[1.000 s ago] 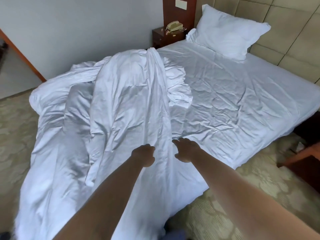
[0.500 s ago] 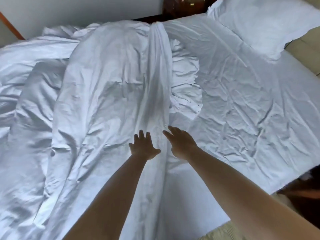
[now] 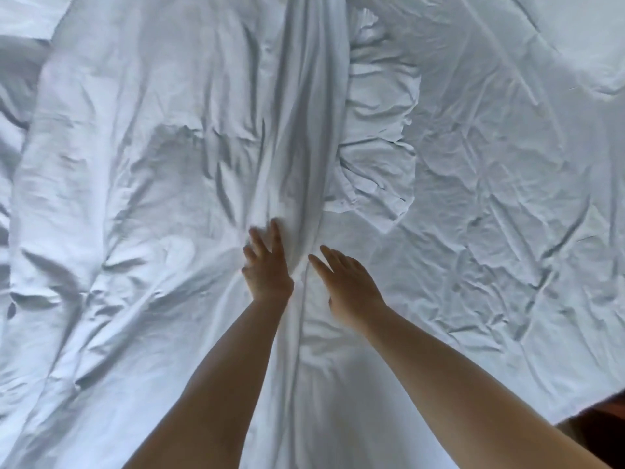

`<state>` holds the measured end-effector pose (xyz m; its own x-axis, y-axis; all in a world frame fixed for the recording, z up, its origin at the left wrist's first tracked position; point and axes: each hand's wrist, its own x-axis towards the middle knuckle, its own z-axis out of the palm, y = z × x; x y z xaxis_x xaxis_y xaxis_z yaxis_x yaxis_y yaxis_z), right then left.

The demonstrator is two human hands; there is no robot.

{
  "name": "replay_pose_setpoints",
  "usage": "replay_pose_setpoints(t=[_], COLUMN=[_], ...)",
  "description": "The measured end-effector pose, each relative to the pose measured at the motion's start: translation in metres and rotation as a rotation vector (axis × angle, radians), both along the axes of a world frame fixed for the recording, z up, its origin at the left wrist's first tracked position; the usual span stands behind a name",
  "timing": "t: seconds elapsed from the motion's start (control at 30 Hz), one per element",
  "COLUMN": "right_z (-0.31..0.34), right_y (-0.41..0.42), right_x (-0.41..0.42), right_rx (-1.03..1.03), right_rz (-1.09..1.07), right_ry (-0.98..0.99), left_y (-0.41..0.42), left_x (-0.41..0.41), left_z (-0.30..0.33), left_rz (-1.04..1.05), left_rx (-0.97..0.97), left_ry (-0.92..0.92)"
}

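Note:
A crumpled white duvet point(image 3: 152, 170) covers the left half of the bed, with a long gathered ridge point(image 3: 304, 130) running up the middle. To its right lies the wrinkled white bed sheet point(image 3: 500, 204). My left hand point(image 3: 267, 265) lies flat on the duvet just left of the ridge, fingers straight and spread. My right hand point(image 3: 348, 286) reaches forward beside the ridge's right edge, fingers straight, touching or just above the cloth. Neither hand holds anything.
A bunched fold of white fabric point(image 3: 375, 157) sits right of the ridge. The bed's near right corner ends at a dark gap point(image 3: 602, 421) at the lower right. A pillow edge point(image 3: 595, 35) shows at the top right.
My hands opened from curled to flat and slid forward along the ridge. The view moved closer to the bed, so the wall, nightstand and floor dropped out of sight.

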<state>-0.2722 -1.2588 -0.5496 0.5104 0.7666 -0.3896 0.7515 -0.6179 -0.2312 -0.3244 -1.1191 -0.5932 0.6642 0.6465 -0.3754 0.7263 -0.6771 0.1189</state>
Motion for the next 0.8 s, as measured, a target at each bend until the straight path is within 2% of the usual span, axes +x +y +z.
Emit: replay_pose_setpoints(t=[0.1, 0.2, 0.3, 0.37, 0.47, 0.6, 0.67, 0.73, 0.8], right_z=[0.001, 0.01, 0.024, 0.036, 0.056, 0.092, 0.104, 0.123, 0.147], right_y=[-0.005, -0.011, -0.016, -0.019, -0.031, -0.057, -0.073, -0.094, -0.109], right_x=[0.002, 0.002, -0.002, -0.006, -0.011, -0.006, -0.002, -0.008, -0.023], right_rx=[0.017, 0.053, 0.077, 0.16, 0.392, 0.57, 0.451, 0.169, 0.031], right_rz=[-0.006, 0.014, 0.06, 0.086, 0.111, 0.132, 0.333, 0.506, 0.466], right_ry=[0.006, -0.023, -0.071, -0.117, -0.242, -0.406, -0.468, -0.417, -0.305], left_y=[0.009, 0.018, 0.011, -0.004, -0.043, -0.12, -0.153, -0.174, -0.192], left_x=[-0.004, -0.008, -0.013, -0.021, -0.042, -0.077, -0.095, -0.113, -0.131], left_z=[0.008, 0.027, 0.06, 0.088, 0.131, 0.168, 0.18, 0.19, 0.199], left_rz=[0.088, 0.146, 0.112, 0.104, 0.081, -0.036, -0.057, -0.037, -0.001], left_rx=[-0.061, -0.073, -0.128, -0.163, -0.244, -0.421, -0.452, -0.427, -0.368], left_ry=[-0.099, -0.091, -0.056, -0.07, -0.067, 0.045, 0.096, 0.128, 0.111])
